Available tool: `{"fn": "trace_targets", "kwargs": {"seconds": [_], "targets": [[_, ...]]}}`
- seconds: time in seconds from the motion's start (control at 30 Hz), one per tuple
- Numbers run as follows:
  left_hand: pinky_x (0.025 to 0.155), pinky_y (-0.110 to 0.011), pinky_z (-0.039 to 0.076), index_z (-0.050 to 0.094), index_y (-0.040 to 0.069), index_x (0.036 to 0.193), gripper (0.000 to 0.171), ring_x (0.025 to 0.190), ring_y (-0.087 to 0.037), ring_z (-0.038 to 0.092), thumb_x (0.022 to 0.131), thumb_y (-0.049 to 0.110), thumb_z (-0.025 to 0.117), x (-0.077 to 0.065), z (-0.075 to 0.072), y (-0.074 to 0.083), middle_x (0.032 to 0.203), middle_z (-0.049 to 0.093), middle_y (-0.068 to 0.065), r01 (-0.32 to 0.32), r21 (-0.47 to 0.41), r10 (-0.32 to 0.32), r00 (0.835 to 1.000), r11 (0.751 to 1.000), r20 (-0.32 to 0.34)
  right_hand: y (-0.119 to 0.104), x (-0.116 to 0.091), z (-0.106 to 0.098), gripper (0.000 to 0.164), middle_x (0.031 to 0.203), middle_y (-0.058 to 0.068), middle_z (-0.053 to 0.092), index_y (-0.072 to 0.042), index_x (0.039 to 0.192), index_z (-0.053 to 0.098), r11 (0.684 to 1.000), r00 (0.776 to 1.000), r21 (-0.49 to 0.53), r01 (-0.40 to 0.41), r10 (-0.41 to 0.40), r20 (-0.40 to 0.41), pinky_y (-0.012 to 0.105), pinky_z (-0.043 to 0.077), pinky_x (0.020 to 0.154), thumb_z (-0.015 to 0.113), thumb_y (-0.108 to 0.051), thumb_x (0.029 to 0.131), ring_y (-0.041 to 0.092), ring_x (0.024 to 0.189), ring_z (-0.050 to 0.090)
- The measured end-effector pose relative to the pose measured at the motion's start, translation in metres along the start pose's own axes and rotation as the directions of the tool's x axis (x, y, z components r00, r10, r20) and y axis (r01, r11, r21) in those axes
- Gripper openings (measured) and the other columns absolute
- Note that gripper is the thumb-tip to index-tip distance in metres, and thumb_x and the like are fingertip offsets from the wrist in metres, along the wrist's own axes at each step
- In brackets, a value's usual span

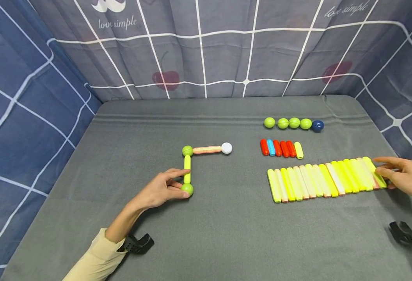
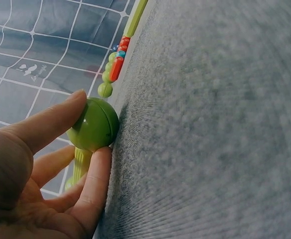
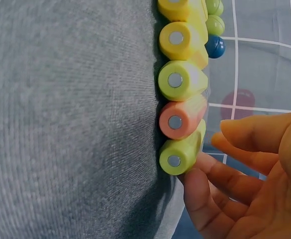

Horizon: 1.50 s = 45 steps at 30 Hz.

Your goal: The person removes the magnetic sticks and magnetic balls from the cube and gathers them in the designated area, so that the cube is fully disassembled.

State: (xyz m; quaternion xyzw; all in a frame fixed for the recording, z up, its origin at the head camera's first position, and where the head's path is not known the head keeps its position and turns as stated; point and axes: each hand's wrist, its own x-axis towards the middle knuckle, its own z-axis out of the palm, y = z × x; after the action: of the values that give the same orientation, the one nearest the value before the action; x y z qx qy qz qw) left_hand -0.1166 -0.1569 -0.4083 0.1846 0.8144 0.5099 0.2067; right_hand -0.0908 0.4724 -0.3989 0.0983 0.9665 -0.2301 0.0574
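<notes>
My left hand [image 1: 162, 189] pinches a green ball [image 2: 93, 124] between thumb and fingers. This ball is at the near end of a yellow-green rod [image 1: 187, 168], whose far end meets another green ball [image 1: 187, 151]. From there a pale orange rod [image 1: 207, 150] runs right to a white ball [image 1: 226, 148], making an L shape. My right hand [image 1: 404, 173] is at the right end of a row of rods, beside the outermost yellow-green rod [image 3: 180, 157]. Its fingers are spread and loosely bent, with one fingertip right at that rod's side. Metal discs show in the rod ends.
The long row of yellow, green and pink rods [image 1: 306, 181] lies side by side. Behind it are short red, blue and yellow rods [image 1: 281, 148], then several green balls [image 1: 294, 123] and a dark blue ball [image 1: 317, 126]. Checked cloth [image 1: 223, 50] hangs around the grey tabletop [image 1: 227, 234].
</notes>
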Motion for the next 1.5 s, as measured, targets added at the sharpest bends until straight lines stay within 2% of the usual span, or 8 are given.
{"fn": "trace_targets", "kwargs": {"seconds": [0.17,0.43,0.6,0.8,0.93,1.13,1.3,1.5], "targets": [[0.078,-0.028,0.056,0.051,0.003,0.143,0.070,0.099,-0.024,0.064,0.082,0.014,0.083,0.000,0.000,-0.001,0.135,0.050,-0.020,-0.008,0.007,0.008,1.000,1.000,-0.002,0.003,0.002,-0.001,0.043,0.108,0.043,0.052,0.022,0.131,0.039,1.000,1.000,0.010,0.003,-0.003,-0.010,0.029,0.048,0.048,0.050,-0.008,0.101,0.018,0.065,0.055],[0.080,-0.027,0.056,0.052,0.001,0.142,0.069,0.099,-0.023,0.063,0.081,0.011,0.083,-0.002,0.004,0.002,0.134,0.050,-0.018,0.009,-0.033,-0.009,1.000,0.999,-0.021,0.014,0.005,0.002,0.046,0.108,0.041,0.051,0.011,0.140,0.042,0.999,0.990,0.037,-0.017,0.022,-0.140,0.029,0.049,0.045,0.050,-0.011,0.101,0.014,0.062,0.057],[0.078,-0.026,0.056,0.052,-0.001,0.140,0.069,0.097,-0.024,0.064,0.080,0.008,0.083,-0.003,0.005,0.006,0.134,0.051,-0.019,0.015,-0.026,-0.016,0.999,1.000,-0.041,-0.024,-0.006,0.000,0.044,0.112,0.042,0.048,0.017,0.136,0.043,0.996,0.991,0.076,0.056,-0.046,-0.128,0.026,0.048,0.048,0.049,-0.011,0.102,0.025,0.073,0.060],[0.072,-0.026,0.055,0.052,0.003,0.142,0.069,0.097,-0.021,0.067,0.081,0.015,0.083,-0.006,0.012,0.013,0.130,0.052,-0.016,0.045,-0.027,-0.046,0.999,0.999,-0.019,-0.080,-0.016,0.006,0.035,0.108,0.033,0.058,0.013,0.128,0.053,0.968,0.974,0.129,0.217,-0.206,-0.097,0.025,0.047,0.048,0.052,-0.012,0.102,0.007,0.071,0.053],[0.076,-0.024,0.052,0.046,0.000,0.145,0.066,0.101,-0.020,0.067,0.088,0.017,0.077,-0.006,0.023,0.020,0.126,0.055,-0.016,0.051,-0.103,-0.046,0.998,0.993,0.043,-0.111,-0.019,0.017,0.030,0.109,0.025,0.065,0.007,0.124,0.061,0.922,0.937,0.166,0.349,-0.341,-0.077,0.016,0.047,0.060,0.059,-0.010,0.098,-0.005,0.079,0.052],[0.089,-0.025,0.051,0.034,-0.006,0.149,0.064,0.111,-0.022,0.064,0.096,0.013,0.065,0.000,0.040,0.029,0.123,0.064,-0.019,0.071,-0.199,-0.051,0.993,0.977,0.102,-0.163,-0.026,0.036,0.026,0.105,0.012,0.068,-0.001,0.121,0.066,0.845,0.880,0.258,0.468,-0.474,-0.043,0.021,0.048,0.066,0.063,-0.009,0.097,0.007,0.083,0.059],[0.093,-0.025,0.050,0.030,-0.008,0.150,0.059,0.119,-0.030,0.059,0.098,0.001,0.057,0.003,0.051,0.032,0.139,0.041,-0.027,0.076,-0.291,-0.052,0.995,0.954,0.090,-0.206,-0.033,0.060,0.024,0.099,0.008,0.069,-0.003,0.118,0.068,0.775,0.831,0.372,0.511,-0.556,0.015,0.025,0.052,0.071,0.065,-0.006,0.094,0.013,0.076,0.064],[0.095,-0.026,0.050,0.026,-0.008,0.151,0.060,0.122,-0.034,0.056,0.097,-0.008,0.051,0.006,0.058,0.032,0.139,0.034,-0.030,0.083,-0.397,-0.059,0.996,0.914,0.071,-0.249,-0.042,0.101,0.025,0.108,0.012,0.066,-0.002,0.117,0.067,0.715,0.770,0.476,0.512,-0.628,0.115,0.029,0.056,0.062,0.067,-0.005,0.093,0.013,0.086,0.064]]}}
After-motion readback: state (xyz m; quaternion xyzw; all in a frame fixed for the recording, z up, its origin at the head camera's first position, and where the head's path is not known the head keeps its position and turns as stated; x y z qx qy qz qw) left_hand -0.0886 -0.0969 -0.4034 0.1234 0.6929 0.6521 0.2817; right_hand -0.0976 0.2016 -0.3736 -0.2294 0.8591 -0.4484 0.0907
